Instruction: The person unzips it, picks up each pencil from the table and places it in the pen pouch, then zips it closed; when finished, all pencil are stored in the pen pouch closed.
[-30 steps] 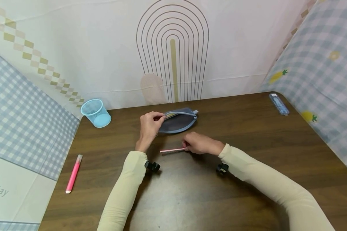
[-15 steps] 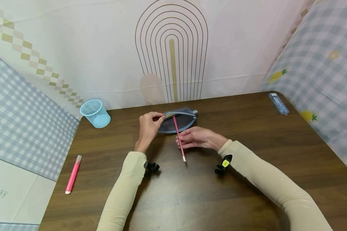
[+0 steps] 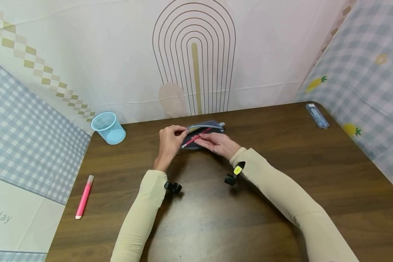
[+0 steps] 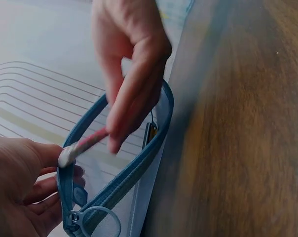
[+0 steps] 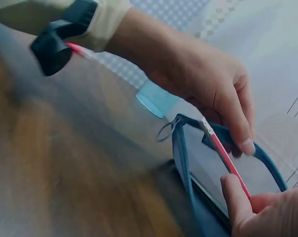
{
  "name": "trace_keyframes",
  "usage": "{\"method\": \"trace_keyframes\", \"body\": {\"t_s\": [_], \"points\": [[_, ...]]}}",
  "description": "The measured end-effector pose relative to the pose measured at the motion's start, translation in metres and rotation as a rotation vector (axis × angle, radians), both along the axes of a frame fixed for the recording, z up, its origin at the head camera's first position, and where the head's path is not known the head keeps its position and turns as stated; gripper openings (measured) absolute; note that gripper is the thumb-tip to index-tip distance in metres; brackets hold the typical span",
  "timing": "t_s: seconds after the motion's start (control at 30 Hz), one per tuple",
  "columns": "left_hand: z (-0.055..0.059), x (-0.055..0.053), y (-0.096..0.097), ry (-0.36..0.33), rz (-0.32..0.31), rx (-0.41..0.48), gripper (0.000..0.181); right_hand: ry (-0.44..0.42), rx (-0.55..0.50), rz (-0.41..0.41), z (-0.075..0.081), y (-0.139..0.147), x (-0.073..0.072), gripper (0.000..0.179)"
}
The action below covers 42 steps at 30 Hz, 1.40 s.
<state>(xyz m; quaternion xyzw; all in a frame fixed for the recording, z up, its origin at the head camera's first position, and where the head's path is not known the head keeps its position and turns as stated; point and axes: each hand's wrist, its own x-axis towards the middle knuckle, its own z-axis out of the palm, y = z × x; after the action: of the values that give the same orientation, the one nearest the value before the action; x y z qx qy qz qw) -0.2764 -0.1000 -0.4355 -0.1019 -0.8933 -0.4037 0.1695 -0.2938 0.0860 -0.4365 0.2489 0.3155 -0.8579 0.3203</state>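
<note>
A blue zip pencil case (image 3: 211, 126) lies on the table in the head view, its mouth open. My left hand (image 3: 170, 145) pinches the rim of that mouth near the zip-pull end. Between the thumb and fingers of my right hand (image 3: 220, 144) is a slim pink pencil (image 5: 221, 150) with a whitish end. It slants across the mouth, whitish end towards my left hand; in the left wrist view that end (image 4: 67, 157) overlaps the rim beside my left thumb. A thin dark and yellowish item (image 4: 150, 132) shows inside the case.
A light-blue mesh cup (image 3: 108, 128) stands at the back left. Nearer on the left lies a pink marker (image 3: 84, 197). At the far right corner is a slim blue see-through case (image 3: 317, 115). Patterned cloth hangs behind the table and at both sides.
My right hand has lifted the pencil from in front of the case, turned it and brought it over the mouth. My left hand has stayed at the rim.
</note>
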Motion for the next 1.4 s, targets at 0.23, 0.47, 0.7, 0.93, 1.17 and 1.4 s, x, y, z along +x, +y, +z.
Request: {"method": "trace_keyframes", "body": {"t_s": [0.23, 0.47, 0.7, 0.93, 1.17, 1.4], "points": [[-0.001, 0.002, -0.005, -0.001, 0.008, 0.011, 0.010, 0.072, 0.059, -0.064, 0.002, -0.039, -0.011, 0.047], [0.001, 0.001, -0.003, -0.005, -0.003, 0.005, 0.011, 0.123, 0.247, -0.167, -0.003, -0.055, -0.014, 0.042], [0.000, 0.001, -0.001, 0.006, -0.002, -0.003, 0.010, 0.137, 0.277, -0.223, -0.024, -0.063, -0.023, 0.028], [0.001, -0.001, -0.001, -0.004, -0.004, 0.002, 0.010, 0.106, 0.357, -0.297, -0.010, -0.066, -0.013, 0.033], [0.003, -0.001, -0.001, -0.016, -0.032, -0.020, 0.010, 0.099, 0.354, -0.355, 0.000, -0.068, -0.004, 0.028], [0.004, -0.001, -0.001, -0.067, -0.117, -0.048, 0.009, 0.117, 0.321, -0.291, 0.000, -0.054, 0.007, 0.043]]}}
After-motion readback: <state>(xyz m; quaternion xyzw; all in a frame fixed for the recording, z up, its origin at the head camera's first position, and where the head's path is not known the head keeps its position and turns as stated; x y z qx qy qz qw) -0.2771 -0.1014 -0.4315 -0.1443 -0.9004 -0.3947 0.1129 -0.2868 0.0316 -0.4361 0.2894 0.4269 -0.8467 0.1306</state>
